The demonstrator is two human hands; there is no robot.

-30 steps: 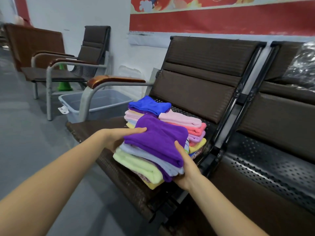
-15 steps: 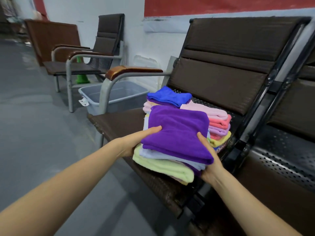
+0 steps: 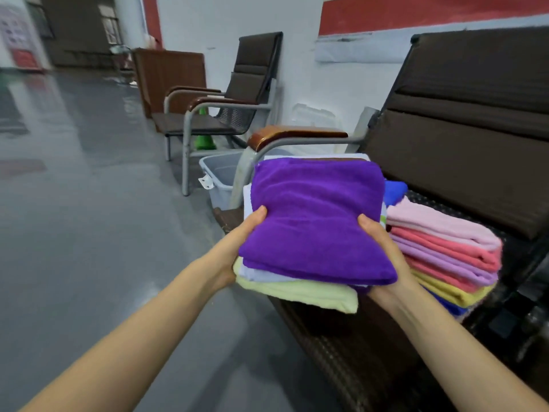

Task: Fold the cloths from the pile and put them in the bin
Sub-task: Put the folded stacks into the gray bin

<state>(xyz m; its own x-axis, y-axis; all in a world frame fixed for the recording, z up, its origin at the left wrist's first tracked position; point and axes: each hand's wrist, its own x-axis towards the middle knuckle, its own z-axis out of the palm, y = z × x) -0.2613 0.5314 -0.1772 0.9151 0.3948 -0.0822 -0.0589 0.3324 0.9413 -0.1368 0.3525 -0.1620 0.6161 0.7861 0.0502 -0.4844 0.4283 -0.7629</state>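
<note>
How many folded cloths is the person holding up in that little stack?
3 show: a purple cloth on top, a pale blue cloth under it, a light green cloth at the bottom. More may be hidden; left hand and right hand grip the sides.

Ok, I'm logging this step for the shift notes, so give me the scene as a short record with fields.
held stack: folded cloths, purple cloth on top, pale blue and light green cloth beneath
left hand: grips the stack's left edge, thumb on top
right hand: grips the stack's right edge, thumb on top
second stack: folded cloths on the bench seat, pink on top
bin: grey, on the floor beyond the armrest
</note>
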